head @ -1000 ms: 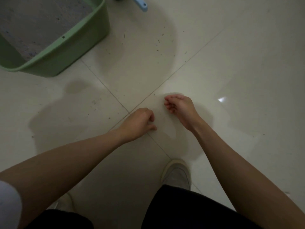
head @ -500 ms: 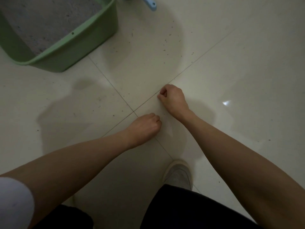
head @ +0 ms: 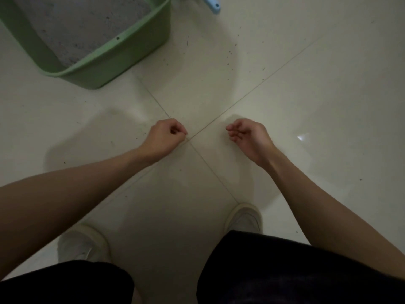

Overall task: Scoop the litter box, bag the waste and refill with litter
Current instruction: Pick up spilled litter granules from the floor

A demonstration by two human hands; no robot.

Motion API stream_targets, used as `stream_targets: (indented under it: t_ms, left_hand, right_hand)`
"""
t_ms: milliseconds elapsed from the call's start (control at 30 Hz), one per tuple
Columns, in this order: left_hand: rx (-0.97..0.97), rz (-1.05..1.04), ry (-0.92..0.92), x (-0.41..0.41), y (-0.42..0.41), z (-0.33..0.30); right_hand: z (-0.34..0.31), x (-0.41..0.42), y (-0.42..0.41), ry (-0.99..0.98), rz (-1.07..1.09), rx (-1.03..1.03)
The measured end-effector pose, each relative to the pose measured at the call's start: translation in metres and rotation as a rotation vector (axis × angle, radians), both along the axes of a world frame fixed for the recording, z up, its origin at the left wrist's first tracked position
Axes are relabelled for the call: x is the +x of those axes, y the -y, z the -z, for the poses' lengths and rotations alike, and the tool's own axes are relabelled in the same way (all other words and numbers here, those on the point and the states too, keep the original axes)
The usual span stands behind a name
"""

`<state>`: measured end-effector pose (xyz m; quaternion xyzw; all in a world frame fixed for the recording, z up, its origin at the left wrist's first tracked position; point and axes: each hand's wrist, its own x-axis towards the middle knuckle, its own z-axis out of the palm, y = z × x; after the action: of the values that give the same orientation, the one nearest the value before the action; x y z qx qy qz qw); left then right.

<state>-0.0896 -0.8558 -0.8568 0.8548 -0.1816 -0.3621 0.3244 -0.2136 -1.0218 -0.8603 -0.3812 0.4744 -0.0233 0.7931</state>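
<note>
Green litter box [head: 122, 62] upper left, left hand [head: 166, 137] fingers curled tight, right hand [head: 249, 137] fingers loosely curled, both empty

The pale green rectangular plastic litter box [head: 122, 60] stands upright on the floor at upper left, partly cut off by the frame edge. Its rounded near corner faces the viewer. A small hole marks the rim. Grey granular litter [head: 79, 25] covers its bottom. A light blue plastic handle [head: 212, 4] lies just beyond its right corner.

Home interior: glossy cream floor tiles [head: 306, 95], green litter box [head: 122, 60] with grey litter [head: 72, 27] on floor.
</note>
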Motion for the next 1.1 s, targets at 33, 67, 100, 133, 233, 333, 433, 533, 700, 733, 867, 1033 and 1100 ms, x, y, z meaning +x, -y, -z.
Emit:
stream_targets:
  t_ms: [33,67,100,133,233,333,433,533,700,733,867,1033,1100]
  left_hand:
    - [0.025,-0.02,0.01,0.004,-0.007,0.0]
    - [0.074,-0.011,0.038,0.006,-0.013,-0.001]
    - [0.138,0.019,0.077,0.007,-0.02,-0.001]
    - [0.194,0.052,0.113,0.009,-0.026,-0.002]
    - [0.308,0.1,0.208,0.014,-0.045,0.004]
    - [0.358,0.097,0.227,0.018,-0.055,0.007]
    - [0.342,0.118,0.191,0.02,-0.052,0.008]
    - [0.337,0.136,0.139,0.018,-0.045,0.012]
    - [0.329,0.141,0.166,0.013,-0.036,0.019]
    - [0.33,0.113,0.166,0.013,-0.036,0.02]
    - [0.316,0.069,0.169,0.014,-0.038,0.022]
    - [0.302,0.181,0.163,0.016,-0.035,0.017]
    - [0.295,0.208,0.162,0.017,-0.036,0.015]
  right_hand:
    - [0.001,-0.007,0.0,-0.033,-0.008,-0.022]
    - [0.003,-0.014,-0.001,-0.091,-0.043,-0.1]
    - [0.006,-0.02,-0.002,-0.175,-0.116,-0.236]
    - [0.009,-0.025,-0.003,-0.269,-0.232,-0.402]
    - [0.018,-0.029,-0.012,-0.459,-0.556,-0.785]
    - [0.023,-0.024,-0.019,-0.489,-0.612,-0.886]
    - [0.026,-0.021,-0.022,-0.505,-0.602,-0.95]
    - [0.028,-0.022,-0.026,-0.493,-0.581,-0.963]
    - [0.026,-0.021,-0.026,-0.491,-0.606,-0.949]
    - [0.025,-0.02,-0.025,-0.494,-0.617,-0.952]
    - [0.02,-0.012,-0.029,-0.473,-0.62,-0.953]
    - [0.014,0.008,-0.066,-0.31,-0.844,-0.922]
    - [0.016,0.013,-0.084,-0.242,-1.036,-0.918]
